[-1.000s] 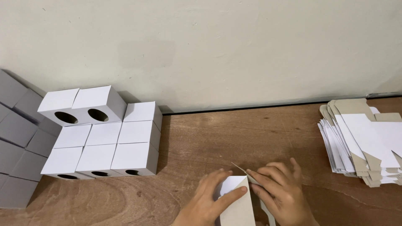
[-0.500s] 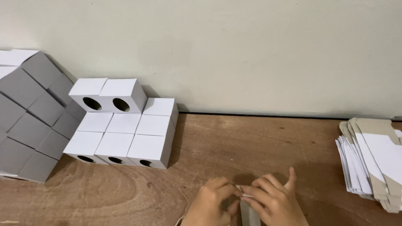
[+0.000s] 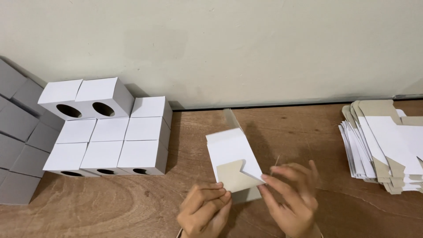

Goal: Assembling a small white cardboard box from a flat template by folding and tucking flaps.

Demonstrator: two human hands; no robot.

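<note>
1. Half-formed white carton (image 3: 233,163): held just above the wooden table (image 3: 110,211), between and slightly ahead of both hands; its grey-brown inner flap faces the camera.
2. Left hand (image 3: 205,213): fingers curled, pinching the carton's lower left edge.
3. Right hand (image 3: 293,198): fingers loosely spread, fingertips touching the carton's lower right edge, not closed around it.
4. Step in hand, as judged: folding the carton into shape. The next move likely calls for tucking the grey flap inward while the left-hand pinch steadies the body.
5. Stack of finished white boxes (image 3: 110,128): well left of the left hand, some with round holes.
6. Pile of flat carton blanks (image 3: 387,141): well right of the right hand.
</note>
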